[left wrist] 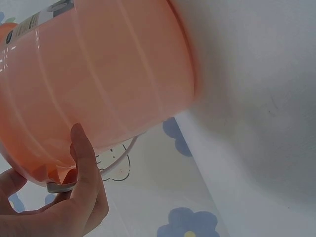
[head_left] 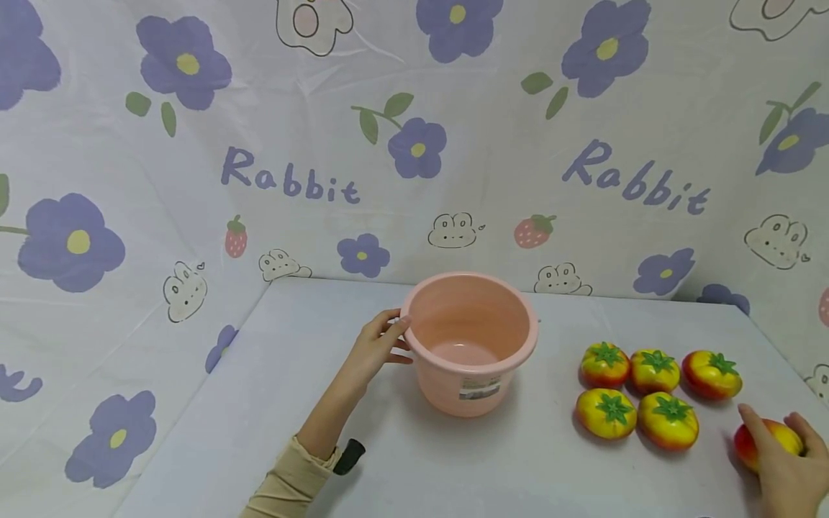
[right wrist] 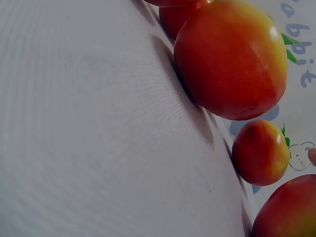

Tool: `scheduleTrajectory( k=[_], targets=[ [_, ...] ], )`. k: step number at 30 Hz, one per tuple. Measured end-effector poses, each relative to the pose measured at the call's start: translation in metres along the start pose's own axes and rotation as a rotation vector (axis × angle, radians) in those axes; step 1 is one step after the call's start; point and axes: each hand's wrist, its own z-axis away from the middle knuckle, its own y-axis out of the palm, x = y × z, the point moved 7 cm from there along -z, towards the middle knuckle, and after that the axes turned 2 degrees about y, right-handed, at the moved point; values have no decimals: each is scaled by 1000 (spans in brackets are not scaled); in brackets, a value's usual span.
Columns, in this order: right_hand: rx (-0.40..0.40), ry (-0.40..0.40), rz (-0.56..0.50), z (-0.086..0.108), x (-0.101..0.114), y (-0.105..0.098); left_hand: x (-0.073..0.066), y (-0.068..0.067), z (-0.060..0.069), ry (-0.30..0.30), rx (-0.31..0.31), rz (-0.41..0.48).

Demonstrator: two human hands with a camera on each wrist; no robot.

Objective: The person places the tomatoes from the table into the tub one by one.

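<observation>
A pink plastic bucket [head_left: 469,388] stands upright on the table. My left hand [head_left: 372,352] grips its left rim, thumb on the rim and fingers outside. In the left wrist view, the left hand [left wrist: 74,197] is beside the handle mount, and a thin pale handle [left wrist: 118,160] hangs there. At the far right, my right hand [head_left: 790,460] has thumb and fingers round a red-yellow toy persimmon [head_left: 748,446]; the palm side is hidden. In the right wrist view only a fingertip [right wrist: 312,155] shows, near a toy persimmon [right wrist: 289,212] at the lower corner.
Several more toy persimmons [head_left: 670,424] with green star-shaped tops sit in two rows right of the bucket. The white table [head_left: 505,467] meets a printed cloth backdrop [head_left: 401,194] at its back and sides. A black band [head_left: 350,457] is at my left sleeve.
</observation>
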Motion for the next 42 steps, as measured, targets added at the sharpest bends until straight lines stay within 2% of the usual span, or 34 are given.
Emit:
scheduleTrajectory(
  k=[6,13,18,22,25,30,37,42],
  targets=[
    [6,-8,-41,-1,-2,4,0,-1,1,2,-4,-1],
    [19,23,-146,1,-4,3,0,0,1,0,-5,-9],
    [23,22,-119,7,0,1,-1,1,1,-2,-3,-13],
    [24,-12,-60,14,6,0,-1,1,0,1,-1,-10],
    [21,-47,-99,17,12,0,-1,2,1,5,0,-10],
    [42,-100,-256,19,27,5,0,2,0,10,-3,-10],
    [67,-144,-235,30,43,17,0,2,-1,4,2,-11],
    [94,-174,-291,38,57,26,1,0,-2,6,1,-13]
  ],
)
